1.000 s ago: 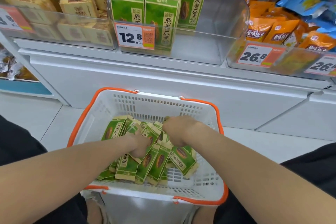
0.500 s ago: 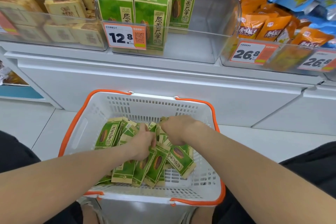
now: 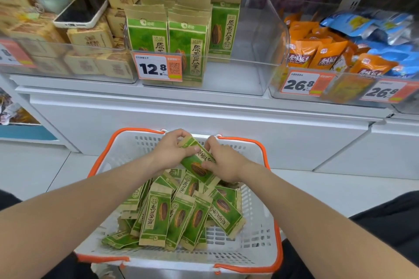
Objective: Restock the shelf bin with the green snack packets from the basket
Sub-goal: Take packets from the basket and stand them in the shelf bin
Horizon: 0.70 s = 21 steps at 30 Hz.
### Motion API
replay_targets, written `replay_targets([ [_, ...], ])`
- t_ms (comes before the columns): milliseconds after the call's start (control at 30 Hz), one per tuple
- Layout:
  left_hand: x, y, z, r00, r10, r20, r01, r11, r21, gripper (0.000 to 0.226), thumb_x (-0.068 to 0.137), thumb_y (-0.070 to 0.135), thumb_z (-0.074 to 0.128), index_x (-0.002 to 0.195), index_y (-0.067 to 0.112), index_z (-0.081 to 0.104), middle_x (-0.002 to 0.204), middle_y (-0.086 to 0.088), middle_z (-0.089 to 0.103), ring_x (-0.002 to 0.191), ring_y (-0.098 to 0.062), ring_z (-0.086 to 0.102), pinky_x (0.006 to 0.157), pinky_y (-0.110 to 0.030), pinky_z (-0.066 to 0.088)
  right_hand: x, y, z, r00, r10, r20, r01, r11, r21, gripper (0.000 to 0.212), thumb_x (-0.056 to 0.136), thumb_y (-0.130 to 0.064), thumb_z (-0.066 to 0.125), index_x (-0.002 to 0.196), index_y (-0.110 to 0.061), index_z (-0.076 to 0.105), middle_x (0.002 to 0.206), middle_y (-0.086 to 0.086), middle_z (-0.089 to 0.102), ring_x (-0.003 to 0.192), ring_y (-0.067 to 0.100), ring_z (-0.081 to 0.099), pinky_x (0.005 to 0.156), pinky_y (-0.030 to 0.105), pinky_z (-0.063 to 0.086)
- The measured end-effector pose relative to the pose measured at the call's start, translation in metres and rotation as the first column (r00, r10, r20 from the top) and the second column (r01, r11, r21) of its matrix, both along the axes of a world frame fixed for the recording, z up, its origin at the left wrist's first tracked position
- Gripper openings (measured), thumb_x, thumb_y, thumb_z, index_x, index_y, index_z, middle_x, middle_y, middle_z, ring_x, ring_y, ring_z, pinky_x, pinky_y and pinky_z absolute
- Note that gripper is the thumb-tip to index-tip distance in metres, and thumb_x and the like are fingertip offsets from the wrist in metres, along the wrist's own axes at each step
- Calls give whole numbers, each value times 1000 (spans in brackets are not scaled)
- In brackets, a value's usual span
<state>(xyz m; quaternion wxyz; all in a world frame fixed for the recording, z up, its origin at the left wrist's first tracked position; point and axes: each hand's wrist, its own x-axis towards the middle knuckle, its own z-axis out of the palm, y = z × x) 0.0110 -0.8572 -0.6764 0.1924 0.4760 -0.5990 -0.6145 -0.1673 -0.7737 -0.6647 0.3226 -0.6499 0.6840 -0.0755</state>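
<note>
While left hand and right hand grip a packet, half the bin lies bare.

1. One white plastic basket with an orange rim.
2. Two hands: left hand, right hand.
3. One green snack packet between them; the heap beneath overlaps, uncountable.
4. One white-cased phone.
5. Three readable orange-and-white price tags.

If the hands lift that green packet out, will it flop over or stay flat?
It will probably stay fairly flat: the green packet between the left hand and right hand shows no sag. It may tip easily, since the shelf packets stand thin and upright, packed together. It seems light: both hands just pinch it.
</note>
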Motion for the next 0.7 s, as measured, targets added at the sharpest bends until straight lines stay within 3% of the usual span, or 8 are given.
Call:
replay_targets([
  [100,-1,-4,13,986,109,-123,-106,994,30,34,84,10,88,113,5,71,100,-22,79,82,-32,76,71,-39,66,2,-3,7,955,-208,209,235,965,-116,30,99,-40,68,111,-20,49,81,-2,65,69,14,60,59,31,41],
  [167,-5,-7,23,954,231,-189,-226,973,47,33,85,16,88,111,3,73,99,-20,79,80,-29,75,70,-38,66,4,-8,14,854,-356,379,434,890,-142,27,93,-40,76,104,-21,60,79,-3,70,66,10,65,56,27,46],
  [267,-12,-8,39,903,360,-234,-346,933,101,34,101,38,69,112,6,73,96,-14,80,84,-28,79,70,-39,65,7,-16,22,693,-451,563,643,739,-200,16,88,-36,83,88,-25,70,83,-3,75,77,12,72,74,36,60],
  [333,-17,-1,46,918,338,-206,-334,941,56,36,108,42,53,117,11,69,97,-13,80,83,-25,79,75,-43,66,8,-18,26,592,-474,652,739,642,-204,12,89,-32,83,84,-23,75,81,-4,77,79,13,74,81,40,62],
  [500,-34,28,43,987,113,-112,-133,972,-192,37,112,52,36,125,28,61,111,2,72,89,-5,74,70,-32,64,13,-16,37,354,-466,811,865,493,-94,16,86,-29,86,90,-14,81,80,1,80,79,21,78,83,46,63],
  [567,-37,33,44,991,99,-87,-117,964,-238,41,107,64,32,123,36,57,115,5,68,103,-12,71,79,-49,65,19,-15,41,231,-442,867,889,458,-3,21,83,-24,89,93,-9,78,83,5,80,81,23,78,85,46,64],
  [600,-38,35,47,992,95,-84,-114,961,-251,43,107,65,31,124,34,56,115,3,66,105,-17,69,75,-52,65,21,-14,44,171,-425,889,893,448,42,24,82,-22,89,95,-7,77,85,7,80,82,24,79,85,46,64],
  [700,-39,38,53,979,138,-150,-175,946,-273,39,110,53,33,124,21,51,112,-6,62,101,-26,69,58,-45,65,28,-10,50,71,-394,916,893,434,117,29,82,-22,89,100,-4,75,88,9,80,85,25,79,87,46,63],
])
